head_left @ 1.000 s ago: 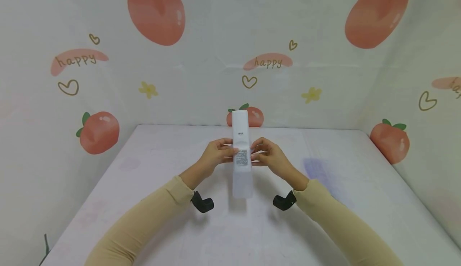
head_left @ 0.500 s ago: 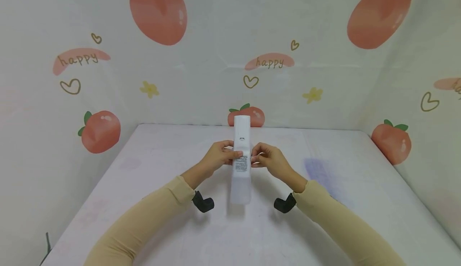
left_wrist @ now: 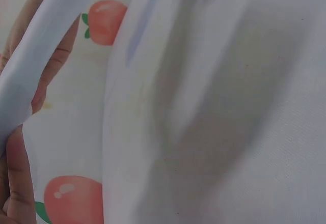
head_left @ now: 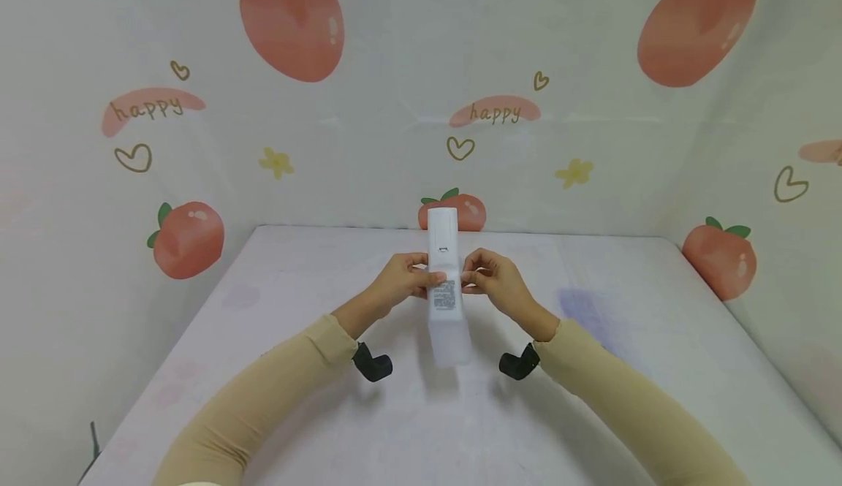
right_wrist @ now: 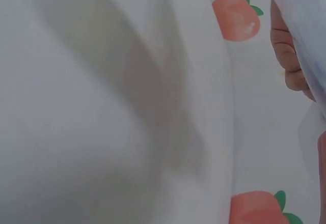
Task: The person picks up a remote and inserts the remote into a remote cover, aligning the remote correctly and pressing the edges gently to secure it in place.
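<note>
A long white device [head_left: 442, 245] stands upright in front of me in the head view. It has a small slot high on its near face and a block of fine grey print below that. Its paler, slightly see-through lower part slants to the right. My left hand [head_left: 399, 278] grips it from the left, thumb over the near face and fingers behind. At the right edge, my right hand [head_left: 498, 281] has its thumb and index finger pinched together against the device; what lies between the tips is hidden. Close up, the device [left_wrist: 30, 66] shows blurred in the left wrist view.
A pale table [head_left: 316, 427] lies under both arms, with a violet stain [head_left: 585, 314] to the right. Behind it hangs a cloth backdrop [head_left: 381, 91] printed with peaches and hearts. Black wrist mounts [head_left: 373, 363] jut from the cuffs. A thin dark cord [head_left: 94, 442] shows at the left.
The device dips, then rises slightly, and its lower part swings to the right. My right fingers have drawn together at the device's edge. The left thumb reaches further over the front.
</note>
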Demonstrator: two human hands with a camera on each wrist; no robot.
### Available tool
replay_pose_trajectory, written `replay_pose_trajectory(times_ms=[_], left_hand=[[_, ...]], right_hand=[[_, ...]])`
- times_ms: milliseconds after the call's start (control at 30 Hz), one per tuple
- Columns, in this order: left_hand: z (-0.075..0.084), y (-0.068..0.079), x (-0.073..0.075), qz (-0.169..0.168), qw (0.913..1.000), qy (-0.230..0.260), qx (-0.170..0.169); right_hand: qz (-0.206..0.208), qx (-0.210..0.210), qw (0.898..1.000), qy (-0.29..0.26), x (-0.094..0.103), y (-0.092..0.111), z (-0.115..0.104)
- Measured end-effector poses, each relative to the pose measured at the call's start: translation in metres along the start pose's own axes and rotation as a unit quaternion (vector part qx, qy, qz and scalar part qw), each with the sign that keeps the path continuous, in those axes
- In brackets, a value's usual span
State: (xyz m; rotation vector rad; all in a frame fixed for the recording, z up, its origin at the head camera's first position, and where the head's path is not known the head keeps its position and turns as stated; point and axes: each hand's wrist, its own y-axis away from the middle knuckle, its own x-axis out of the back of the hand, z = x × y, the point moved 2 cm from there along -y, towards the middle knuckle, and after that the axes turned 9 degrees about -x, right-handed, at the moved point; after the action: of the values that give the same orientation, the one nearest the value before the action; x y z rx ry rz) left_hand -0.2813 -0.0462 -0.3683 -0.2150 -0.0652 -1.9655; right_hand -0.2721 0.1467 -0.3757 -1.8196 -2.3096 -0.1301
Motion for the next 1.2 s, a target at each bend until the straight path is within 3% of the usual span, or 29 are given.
replay_pose_trajectory(times_ms=[267, 400, 700, 1000, 1100, 1200], left_hand=[[-0.003, 0.0, 0.002, -0.002, 0.9998, -0.016, 0.009], [-0.006, 0.001, 0.006, 0.0, 0.9999, -0.013, 0.002], [-0.016, 0.003, 0.006, 0.026, 0.9995, -0.015, -0.012], [-0.016, 0.003, -0.002, -0.015, 0.9986, -0.022, -0.045], [-0.015, 0.005, -0.001, -0.001, 0.9984, 0.013, -0.056], [-0.017, 0.006, 0.001, 0.029, 0.9977, 0.043, -0.043]], right_hand=[[0.016, -0.036, 0.998, -0.049, -0.002, -0.011, 0.004], [-0.016, -0.052, 0.996, -0.071, -0.005, -0.012, 0.008], [-0.099, -0.083, 0.991, -0.037, -0.006, -0.003, 0.005], [-0.08, -0.129, 0.988, -0.034, -0.006, 0.0, 0.006], [-0.068, -0.121, 0.989, -0.047, -0.002, 0.0, 0.007], [-0.061, -0.115, 0.99, -0.058, 0.002, 0.001, 0.008]])
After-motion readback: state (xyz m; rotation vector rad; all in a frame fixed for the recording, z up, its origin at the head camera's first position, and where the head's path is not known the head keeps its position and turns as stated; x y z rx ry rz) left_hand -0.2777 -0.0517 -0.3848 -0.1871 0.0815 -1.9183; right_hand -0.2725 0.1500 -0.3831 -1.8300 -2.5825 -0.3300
